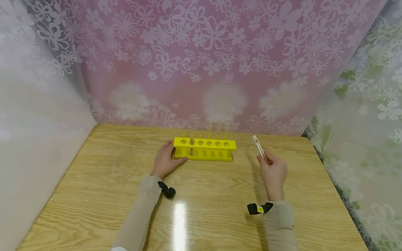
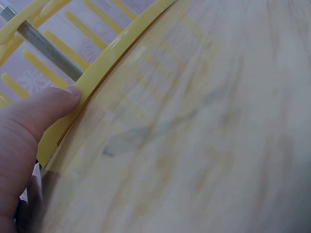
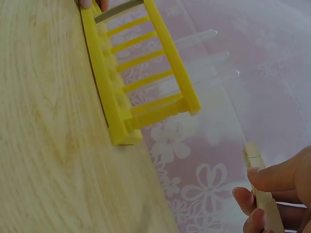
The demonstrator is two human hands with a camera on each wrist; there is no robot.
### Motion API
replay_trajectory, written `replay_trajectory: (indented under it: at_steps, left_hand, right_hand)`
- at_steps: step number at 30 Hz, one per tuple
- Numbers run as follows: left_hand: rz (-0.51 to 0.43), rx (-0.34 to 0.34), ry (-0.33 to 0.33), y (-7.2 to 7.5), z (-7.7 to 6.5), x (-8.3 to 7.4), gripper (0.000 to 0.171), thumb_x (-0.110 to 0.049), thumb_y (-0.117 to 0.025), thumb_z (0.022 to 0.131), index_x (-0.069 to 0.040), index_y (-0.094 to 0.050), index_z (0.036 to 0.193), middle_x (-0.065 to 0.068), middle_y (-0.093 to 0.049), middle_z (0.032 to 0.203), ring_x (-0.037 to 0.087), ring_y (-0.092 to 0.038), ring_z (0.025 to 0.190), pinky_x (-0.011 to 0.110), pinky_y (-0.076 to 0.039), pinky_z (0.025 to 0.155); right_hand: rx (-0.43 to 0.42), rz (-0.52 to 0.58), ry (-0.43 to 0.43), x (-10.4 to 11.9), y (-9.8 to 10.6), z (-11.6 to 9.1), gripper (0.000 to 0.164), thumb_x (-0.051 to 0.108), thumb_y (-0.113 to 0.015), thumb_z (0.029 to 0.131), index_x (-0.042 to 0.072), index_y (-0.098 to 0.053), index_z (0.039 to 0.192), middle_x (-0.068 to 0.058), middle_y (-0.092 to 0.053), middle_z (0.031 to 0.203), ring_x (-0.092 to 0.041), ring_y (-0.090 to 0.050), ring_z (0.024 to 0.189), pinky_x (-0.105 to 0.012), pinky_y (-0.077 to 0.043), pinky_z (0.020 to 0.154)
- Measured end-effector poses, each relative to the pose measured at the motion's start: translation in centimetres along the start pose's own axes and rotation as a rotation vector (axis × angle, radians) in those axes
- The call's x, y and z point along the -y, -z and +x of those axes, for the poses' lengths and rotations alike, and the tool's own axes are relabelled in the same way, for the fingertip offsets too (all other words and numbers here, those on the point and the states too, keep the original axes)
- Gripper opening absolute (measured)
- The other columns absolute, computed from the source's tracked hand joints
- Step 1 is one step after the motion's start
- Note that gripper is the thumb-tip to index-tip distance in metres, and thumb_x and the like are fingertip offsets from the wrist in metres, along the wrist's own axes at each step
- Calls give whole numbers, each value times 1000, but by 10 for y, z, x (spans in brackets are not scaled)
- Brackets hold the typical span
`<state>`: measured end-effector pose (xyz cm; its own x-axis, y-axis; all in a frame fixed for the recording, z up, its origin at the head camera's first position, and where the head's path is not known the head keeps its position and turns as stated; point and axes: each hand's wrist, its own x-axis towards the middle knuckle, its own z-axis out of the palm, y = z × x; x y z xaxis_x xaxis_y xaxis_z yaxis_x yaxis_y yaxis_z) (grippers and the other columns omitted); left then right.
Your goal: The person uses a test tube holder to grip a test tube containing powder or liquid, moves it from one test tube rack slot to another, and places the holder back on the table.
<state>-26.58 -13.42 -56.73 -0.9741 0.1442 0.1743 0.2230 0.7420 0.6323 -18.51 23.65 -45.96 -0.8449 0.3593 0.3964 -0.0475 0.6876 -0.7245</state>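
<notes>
A yellow test tube rack point(image 1: 205, 147) stands toward the back of the table. One tube with greyish-brown contents point(image 1: 192, 136) is upright in its second hole from the left. Behind, on the rack's right pegs, are several clear test tubes point(image 3: 199, 39). My left hand point(image 1: 165, 161) grips the rack's left end, its thumb point(image 2: 58, 102) on the front of the base and its other fingers behind. To the right of the rack, my right hand point(image 1: 274, 172) pinches a wooden test tube clamp point(image 1: 258, 145) between thumb and fingers, raised and tilted with its far end up-left.
The wood-grain table point(image 1: 112, 196) reaches back to a pink flowered curtain point(image 1: 189, 66). Pale curtains hang along the left point(image 1: 31, 116) and right point(image 1: 380, 128) sides. Black straps with small devices point(image 1: 167, 190) sit on both wrists.
</notes>
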Motion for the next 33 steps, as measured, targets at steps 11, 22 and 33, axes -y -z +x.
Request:
replay_trajectory:
  at_steps: [11,22,33]
  left_hand:
    - [2,-5,-11,-1,1,2,93,-63,-70,82,-14,-37,154,15,-37,155,34,-33,143,53,-28,115]
    - [14,0,9,1,0,-2,94,-62,-70,83,-14,-34,155,15,-35,156,33,-31,144,52,-27,116]
    - [-6,-4,14,0,-1,-2,93,-60,-72,82,-15,-35,155,14,-35,156,32,-30,145,52,-26,116]
  right_hand:
    - [-17,-28,-125,-14,-2,-6,29,13,-75,89,-1,-73,115,-22,-72,106,-38,-69,92,-38,-49,69]
    - [-41,-30,-192,-39,-11,-6,28,13,-74,90,-2,-73,115,-23,-71,108,-40,-67,98,-51,-49,78]
    - [-116,38,-176,-66,-29,-11,22,5,-74,87,-7,-75,105,-24,-63,96,-36,-58,86,-43,-43,73]
